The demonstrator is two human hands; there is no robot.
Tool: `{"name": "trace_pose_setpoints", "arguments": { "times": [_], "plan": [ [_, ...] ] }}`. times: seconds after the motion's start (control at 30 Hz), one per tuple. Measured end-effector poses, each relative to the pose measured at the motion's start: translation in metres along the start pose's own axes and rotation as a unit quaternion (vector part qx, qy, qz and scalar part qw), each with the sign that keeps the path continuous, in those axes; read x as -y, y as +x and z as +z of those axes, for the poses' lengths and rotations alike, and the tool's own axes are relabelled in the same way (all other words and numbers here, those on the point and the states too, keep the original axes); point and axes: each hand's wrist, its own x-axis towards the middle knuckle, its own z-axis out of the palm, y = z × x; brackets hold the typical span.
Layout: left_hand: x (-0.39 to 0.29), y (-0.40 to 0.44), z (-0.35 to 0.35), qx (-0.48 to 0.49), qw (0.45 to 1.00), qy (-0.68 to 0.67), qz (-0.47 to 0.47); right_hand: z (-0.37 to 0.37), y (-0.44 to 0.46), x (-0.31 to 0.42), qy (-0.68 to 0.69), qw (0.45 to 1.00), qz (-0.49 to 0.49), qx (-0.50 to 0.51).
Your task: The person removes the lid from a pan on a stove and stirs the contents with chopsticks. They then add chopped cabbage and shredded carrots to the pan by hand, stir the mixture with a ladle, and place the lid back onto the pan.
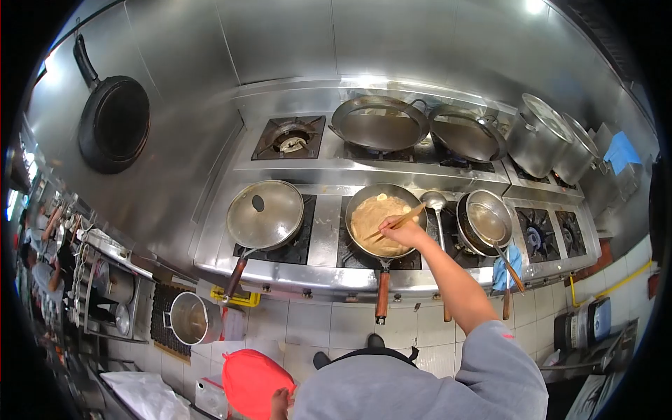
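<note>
In the head view my right hand (397, 232) is closed around a pair of wooden chopsticks (413, 214). Their lower ends reach into pale, creamy food (369, 213) that fills much of a frying pan (352, 234) on the front middle burner. The pan's wooden handle (382, 297) points toward me and neither hand touches it. My left hand (281, 404) is low at the frame's bottom, against the edge of a red, rounded thing (253, 381); its fingers are mostly hidden, so its grip cannot be made out.
Left of the pan sits a lidded pan (264, 215). A ladle (435, 202) and a strainer (488, 215) lie to the right. Two woks (380, 129) stand behind, near tall pots (539, 136). A pot (193, 319) stands lower left; a blue cloth (507, 268) hangs at the stove edge.
</note>
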Motion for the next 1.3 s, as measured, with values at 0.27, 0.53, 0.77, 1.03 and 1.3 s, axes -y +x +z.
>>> {"name": "trace_pose_setpoints", "arguments": {
  "times": [0.27, 0.53, 0.77, 1.03, 1.3],
  "plan": [
    [0.048, 0.021, 0.003, 0.038, 0.989, -0.097, -0.102, -0.026, 0.011, -0.024, -0.174, 0.968, -0.021, -0.177],
    [0.005, -0.004, 0.004, 0.009, 0.995, -0.023, -0.095, -0.04, -0.001, -0.011, -0.042, 0.977, 0.164, -0.128],
    [-0.009, -0.006, 0.005, -0.001, 0.998, 0.002, -0.064, -0.015, -0.016, 0.001, -0.014, 0.997, 0.042, -0.067],
    [0.001, 0.0, 0.0, 0.012, 0.996, -0.022, -0.083, -0.03, -0.017, -0.016, -0.174, 0.958, -0.053, -0.222],
    [0.004, 0.001, -0.001, 0.014, 0.995, -0.032, -0.089, -0.06, -0.022, -0.002, -0.252, 0.934, 0.057, -0.245]
  ]
}}
